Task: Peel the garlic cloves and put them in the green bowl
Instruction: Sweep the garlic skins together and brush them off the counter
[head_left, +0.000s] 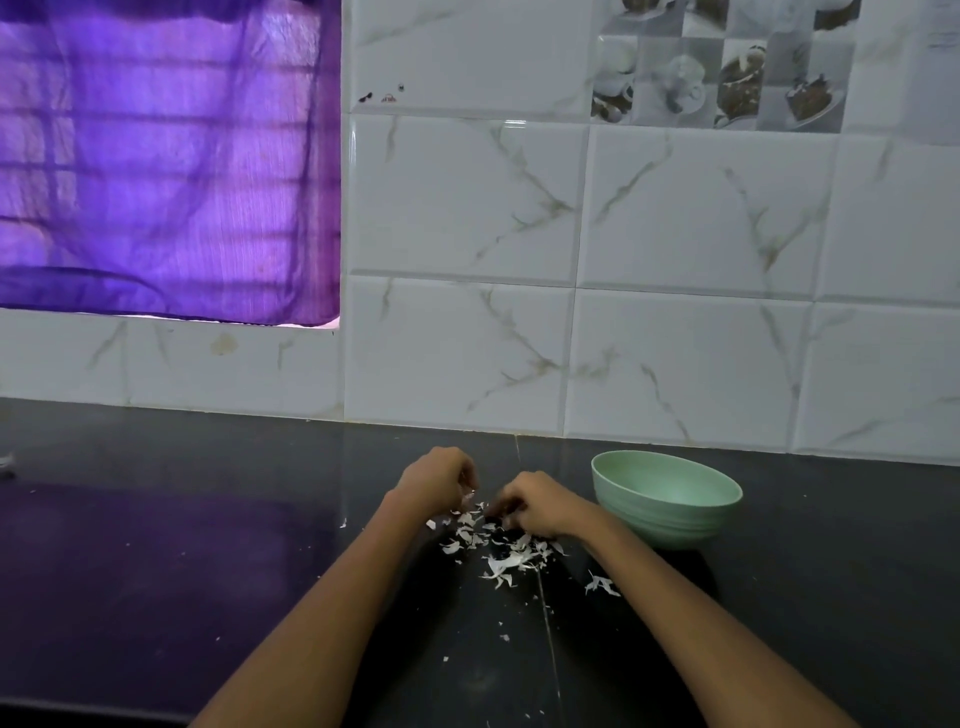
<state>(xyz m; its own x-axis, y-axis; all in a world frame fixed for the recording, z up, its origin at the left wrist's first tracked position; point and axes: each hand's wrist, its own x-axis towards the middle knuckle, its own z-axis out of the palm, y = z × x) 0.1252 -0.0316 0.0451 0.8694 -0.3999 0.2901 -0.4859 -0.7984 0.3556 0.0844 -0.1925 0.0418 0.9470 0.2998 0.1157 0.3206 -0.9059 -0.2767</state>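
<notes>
A pale green bowl (670, 512) stands on the black counter (208, 571), just right of my hands; its inside is hidden from this angle. My left hand (434, 480) is curled, fingertips pinched on a small white scrap of garlic skin. My right hand (540, 504) is curled too, fingers down among the peels; I cannot make out what it holds. White garlic peels (504, 556) lie scattered on the counter beneath and in front of both hands. No whole clove shows clearly.
A white marble-look tiled wall (623, 286) rises right behind the counter. A purple curtain (166, 166) covers a window at the upper left. Small peel flakes (602, 584) trail toward me along the counter seam.
</notes>
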